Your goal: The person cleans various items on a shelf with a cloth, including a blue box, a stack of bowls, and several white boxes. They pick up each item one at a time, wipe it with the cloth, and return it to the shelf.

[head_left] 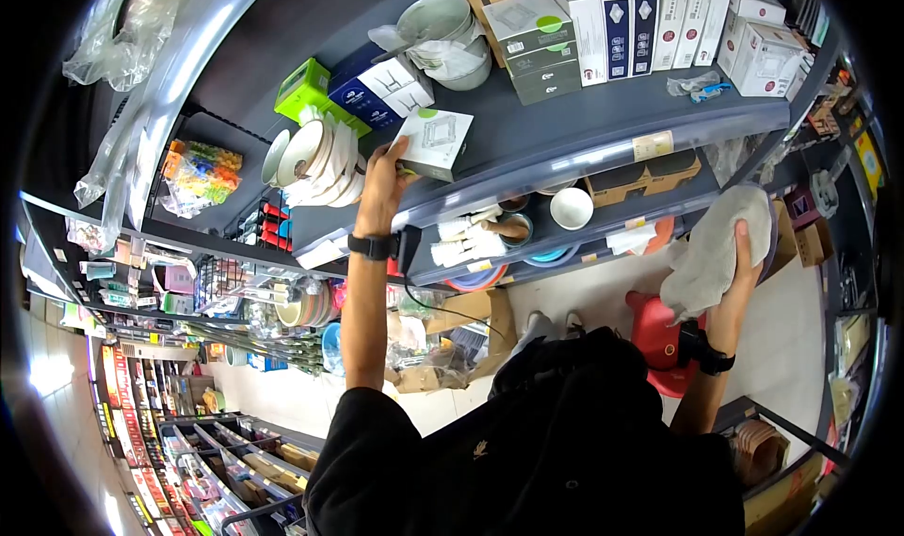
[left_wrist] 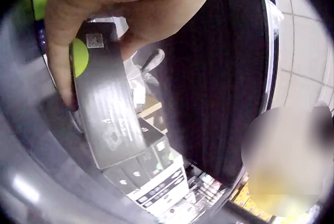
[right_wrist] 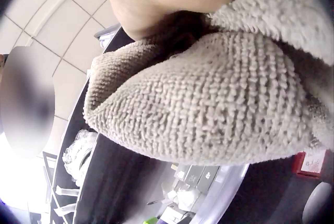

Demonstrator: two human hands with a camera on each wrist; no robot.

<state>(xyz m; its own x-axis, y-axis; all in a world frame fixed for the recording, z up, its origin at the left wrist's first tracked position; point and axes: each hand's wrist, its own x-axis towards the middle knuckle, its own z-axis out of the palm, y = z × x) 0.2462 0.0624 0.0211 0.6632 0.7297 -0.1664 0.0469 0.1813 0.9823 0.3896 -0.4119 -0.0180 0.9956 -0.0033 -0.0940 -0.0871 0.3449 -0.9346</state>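
Note:
My left hand point(head_left: 380, 186) grips one end of a small grey-and-white box point(head_left: 437, 141) with a green dot, at the front edge of the upper shelf point(head_left: 527, 150). Thumb and fingers lie on either side of the box point(left_wrist: 109, 109) in the left wrist view. Off to the right, my right hand point(head_left: 744, 265) holds a bunched grey cloth point(head_left: 714, 254), which hangs in front of the lower shelf. The cloth's knitted weave point(right_wrist: 209, 99) fills much of the right wrist view and hides most of the fingers.
Wrapped white bowls point(head_left: 315, 164), a bright green box point(head_left: 303, 86) and a stack of larger bowls point(head_left: 443, 37) stand around the held box. Several boxes point(head_left: 617, 28) line the shelf's back. Below are a white bowl point(head_left: 572, 208) and a red stool point(head_left: 650, 338).

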